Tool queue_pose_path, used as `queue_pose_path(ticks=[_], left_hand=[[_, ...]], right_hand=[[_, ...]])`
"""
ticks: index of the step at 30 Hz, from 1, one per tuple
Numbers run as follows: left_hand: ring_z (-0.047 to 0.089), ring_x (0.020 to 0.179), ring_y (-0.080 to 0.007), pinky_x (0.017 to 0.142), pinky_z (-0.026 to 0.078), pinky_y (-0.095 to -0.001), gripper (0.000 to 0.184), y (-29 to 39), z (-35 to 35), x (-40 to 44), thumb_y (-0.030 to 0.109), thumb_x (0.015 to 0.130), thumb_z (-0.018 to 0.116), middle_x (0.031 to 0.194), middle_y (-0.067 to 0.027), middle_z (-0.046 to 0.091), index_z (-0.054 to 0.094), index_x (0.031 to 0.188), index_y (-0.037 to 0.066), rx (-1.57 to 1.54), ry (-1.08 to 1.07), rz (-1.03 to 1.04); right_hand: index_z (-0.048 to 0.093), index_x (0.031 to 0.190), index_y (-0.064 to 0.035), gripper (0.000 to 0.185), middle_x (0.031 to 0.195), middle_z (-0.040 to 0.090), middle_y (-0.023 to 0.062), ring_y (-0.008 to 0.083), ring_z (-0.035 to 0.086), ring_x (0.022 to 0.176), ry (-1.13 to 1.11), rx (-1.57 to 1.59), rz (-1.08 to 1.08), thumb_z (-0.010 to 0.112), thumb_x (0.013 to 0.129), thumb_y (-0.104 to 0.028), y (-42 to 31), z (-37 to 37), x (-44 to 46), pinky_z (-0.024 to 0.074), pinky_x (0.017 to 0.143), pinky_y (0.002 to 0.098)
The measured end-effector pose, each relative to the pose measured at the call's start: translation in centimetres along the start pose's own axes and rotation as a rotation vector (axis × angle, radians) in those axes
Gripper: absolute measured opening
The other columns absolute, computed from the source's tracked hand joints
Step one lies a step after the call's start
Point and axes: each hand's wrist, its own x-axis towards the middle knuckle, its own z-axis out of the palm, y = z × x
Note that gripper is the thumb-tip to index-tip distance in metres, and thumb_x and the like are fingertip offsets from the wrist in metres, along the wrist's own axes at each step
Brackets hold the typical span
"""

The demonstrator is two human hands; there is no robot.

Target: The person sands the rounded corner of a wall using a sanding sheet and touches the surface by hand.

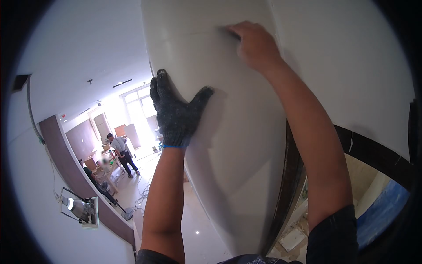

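Observation:
My left hand (178,114) wears a dark knit glove with a blue cuff edge. It lies spread against a pale, smooth panel (239,132), fingers over its left edge and thumb pointing up and right. Higher up, my bare right hand (257,47) is closed around a dark, thin object (232,33) held at the panel's surface. Motion blurs that object, so its kind does not show. A faint horizontal line crosses the panel just left of it.
On the left, a lit work lamp (81,211) hangs by a brown-edged wall opening. Beyond it, a person (119,152) stands at a cluttered bench, with cables (143,193) on the floor. A dark frame (373,147) and blue sheeting (384,211) are at right.

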Motion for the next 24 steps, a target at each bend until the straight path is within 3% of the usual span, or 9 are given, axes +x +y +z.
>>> queue_pose_path(ticks=[2, 5, 8, 10, 13, 17, 20, 24], left_hand=[[0.035, 0.151, -0.0444, 0.122, 0.038, -0.0515, 0.12, 0.2, 0.0, 0.0, 0.06, 0.077, 0.089, 0.161, -0.0292, 0.035, 0.029, 0.16, -0.003, 0.004, -0.003, -0.008], [0.035, 0.151, -0.0447, 0.122, 0.038, -0.0512, 0.118, 0.4, 0.0, 0.1, 0.057, 0.078, 0.09, 0.161, -0.029, 0.035, 0.03, 0.16, -0.003, -0.016, -0.003, -0.021], [0.034, 0.152, -0.0449, 0.122, 0.037, -0.051, 0.113, 0.3, -0.1, 0.1, 0.05, 0.08, 0.09, 0.161, -0.0287, 0.036, 0.03, 0.16, -0.002, -0.067, -0.003, -0.013], [0.033, 0.153, -0.0446, 0.123, 0.037, -0.0512, 0.108, 0.0, -0.3, 0.1, 0.045, 0.081, 0.089, 0.161, -0.0281, 0.038, 0.032, 0.16, -0.002, -0.099, -0.02, -0.006], [0.03, 0.155, -0.0472, 0.124, 0.036, -0.0529, 0.112, -2.6, 1.4, -0.2, 0.049, 0.081, 0.088, 0.165, -0.032, 0.031, 0.031, 0.163, -0.001, -0.067, 0.023, 0.105], [0.042, 0.15, -0.0444, 0.117, 0.044, -0.053, 0.083, -0.4, -0.1, -1.7, 0.035, 0.092, 0.079, 0.162, -0.0278, 0.038, 0.039, 0.157, 0.001, 0.05, -0.032, 0.106], [0.04, 0.148, -0.0509, 0.116, 0.045, -0.0545, 0.082, 1.2, -1.5, -2.4, 0.034, 0.09, 0.082, 0.16, -0.0343, 0.037, 0.043, 0.156, 0.004, 0.073, -0.038, 0.219], [0.038, 0.147, -0.0564, 0.118, 0.04, -0.0595, 0.085, 0.7, -0.6, -2.8, 0.032, 0.087, 0.085, 0.159, -0.0383, 0.036, 0.044, 0.156, 0.003, 0.129, 0.031, 0.334]], right_hand=[[0.072, 0.132, -0.0154, 0.045, 0.122, 0.071, 0.0079, 0.0323, 0.065, 0.115, 0.014, -0.02, -0.101, 0.059, 0.091, -0.006, -0.9, 0.9, -0.9, 0.0566, 0.097, 0.044], [0.07, 0.135, -0.015, 0.044, 0.123, 0.071, 0.0079, 0.0331, 0.066, 0.112, -0.206, 0.091, -0.273, 0.057, 0.093, -0.009, -2.7, -0.6, -2.7, 0.057, 0.095, 0.045], [0.068, 0.137, -0.0142, 0.044, 0.123, 0.07, 0.0087, 0.033, 0.067, 0.111, -0.34, 0.191, -0.089, 0.057, 0.094, -0.011, -6.4, -3.6, -3.4, 0.0572, 0.095, 0.0459], [0.067, 0.138, -0.0134, 0.045, 0.122, 0.069, 0.01, 0.0331, 0.067, 0.111, -0.266, 0.213, -0.034, 0.057, 0.094, -0.012, -8.2, -3.3, -4.7, 0.0575, 0.094, 0.0461], [0.066, 0.139, -0.0119, 0.045, 0.122, 0.069, 0.0115, 0.0325, 0.067, 0.111, -0.209, 0.284, 0.044, 0.059, 0.095, -0.012, -11.0, -3.8, -6.8, 0.0581, 0.092, 0.046], [0.066, 0.139, -0.0106, 0.045, 0.126, 0.067, 0.012, 0.0315, 0.065, 0.116, -0.137, 0.362, 0.054, 0.06, 0.095, -0.012, -12.1, -5.2, -8.7, 0.0567, 0.096, 0.0462], [0.066, 0.138, -0.0093, 0.052, 0.124, 0.067, 0.0095, 0.0327, 0.065, 0.115, 0.023, 0.183, 0.019, 0.066, 0.086, -0.002, -9.3, -3.8, -9.2, 0.0561, 0.098, 0.046], [0.066, 0.139, -0.0105, 0.056, 0.133, 0.066, 0.0109, 0.0329, 0.061, 0.124, -0.001, 0.105, -0.017, 0.065, 0.084, -0.001, -4.2, -0.3, -11.3, 0.0503, 0.108, 0.0462]])
